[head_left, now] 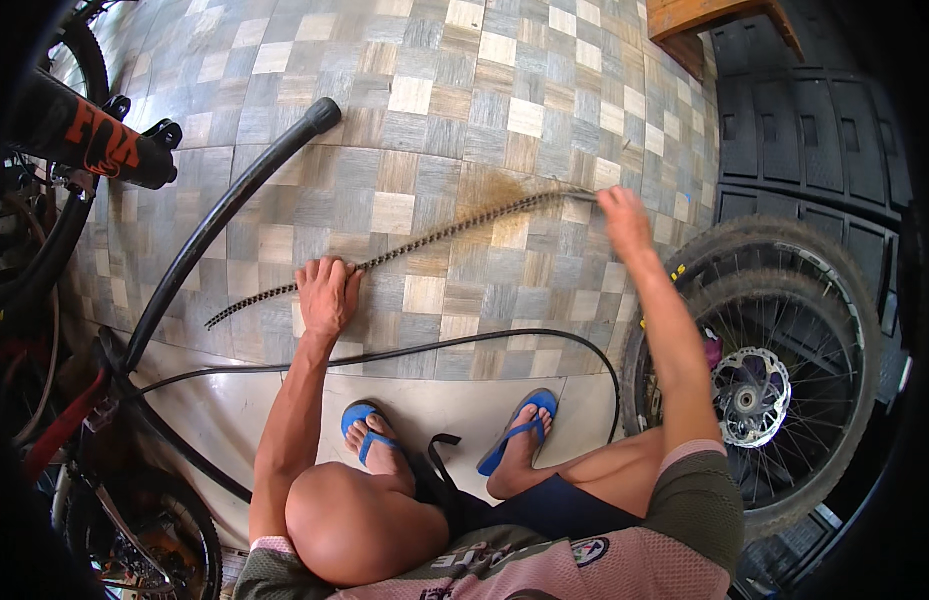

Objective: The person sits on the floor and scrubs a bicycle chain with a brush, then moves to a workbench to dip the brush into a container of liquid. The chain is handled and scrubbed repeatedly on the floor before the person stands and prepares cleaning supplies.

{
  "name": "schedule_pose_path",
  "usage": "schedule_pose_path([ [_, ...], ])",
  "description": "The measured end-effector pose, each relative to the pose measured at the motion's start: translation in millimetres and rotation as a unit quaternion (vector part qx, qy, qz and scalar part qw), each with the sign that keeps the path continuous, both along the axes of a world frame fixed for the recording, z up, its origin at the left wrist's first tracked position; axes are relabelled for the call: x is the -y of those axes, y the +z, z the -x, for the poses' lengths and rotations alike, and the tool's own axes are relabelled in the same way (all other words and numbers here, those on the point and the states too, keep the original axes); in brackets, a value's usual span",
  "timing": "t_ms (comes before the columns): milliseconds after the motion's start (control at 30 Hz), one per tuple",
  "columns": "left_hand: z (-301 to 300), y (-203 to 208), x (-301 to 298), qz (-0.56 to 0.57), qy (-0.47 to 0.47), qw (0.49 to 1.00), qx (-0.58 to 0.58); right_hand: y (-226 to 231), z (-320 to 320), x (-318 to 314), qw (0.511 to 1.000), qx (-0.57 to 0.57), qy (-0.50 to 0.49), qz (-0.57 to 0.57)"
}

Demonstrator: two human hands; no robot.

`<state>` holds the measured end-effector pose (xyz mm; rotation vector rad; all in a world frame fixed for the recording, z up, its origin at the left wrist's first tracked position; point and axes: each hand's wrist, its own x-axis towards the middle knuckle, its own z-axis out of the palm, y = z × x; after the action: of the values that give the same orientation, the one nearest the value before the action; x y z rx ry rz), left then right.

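A bicycle chain (465, 223) is stretched slantwise over the tiled floor (405, 90), in front of the feet. Near its left end it is grasped by the left grip (328, 297), with the fingers curled over the links; its right end is pinched by the fingertips of the right grip (627, 222). Beside its right half, the tiles are marked by a brown stain (497, 186).

The space around is crowded. Between the chain and the blue flip-flops (363, 413), the floor is crossed by a thin black hose (465, 341), which is passed over by the left forearm. The left side is bounded by a thick black tube (210, 220), set near the chain's free left tip, and by bicycle parts, among which a black cylinder (115, 145) with orange-red lettering can be seen. On the right, the room beside the right forearm is taken up by two overlapping wheels (845, 330), with a silver brake disc (768, 398) exposed. Behind them black panels (785, 130) are seen, and the upper right corner is occupied by a piece of wooden furniture (710, 18).
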<state>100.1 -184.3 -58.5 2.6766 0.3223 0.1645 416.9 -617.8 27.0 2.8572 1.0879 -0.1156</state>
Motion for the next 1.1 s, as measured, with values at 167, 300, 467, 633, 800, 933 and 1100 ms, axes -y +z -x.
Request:
schedule_pose_path([
  [167,-3.7,3.2,0.8,-0.010,0.004,1.000,0.010,0.8,4.0,-23.0,0.988,-0.098,-0.085,-0.081],
  [300,-2.6,-1.9,0.1,-0.006,0.001,1.000,0.014,-45.7,51.8,-61.8,0.985,-0.093,0.114,-0.085],
  [467,2.2,1.1,1.2,-0.011,-0.008,1.000,0.008,9.5,-9.4,21.8,0.990,-0.059,-0.075,0.108],
  [633,-3.7,3.0,0.5,-0.015,-0.002,1.000,0.014,2.7,6.7,-5.9,0.998,-0.012,0.023,-0.065],
  [800,-1.8,-2.2,0.4,-0.014,-0.005,1.000,0.018,-41.4,46.1,-35.0,0.986,-0.065,0.113,-0.108],
  [933,2.8,2.2,2.5,-0.014,-0.006,1.000,-0.002,15.7,-10.8,26.0,0.995,-0.038,-0.074,0.058],
  [1100,-5.0,2.3,0.2,-0.017,-0.003,1.000,0.005,-8.0,19.8,-24.2,0.994,-0.088,-0.021,-0.066],
])
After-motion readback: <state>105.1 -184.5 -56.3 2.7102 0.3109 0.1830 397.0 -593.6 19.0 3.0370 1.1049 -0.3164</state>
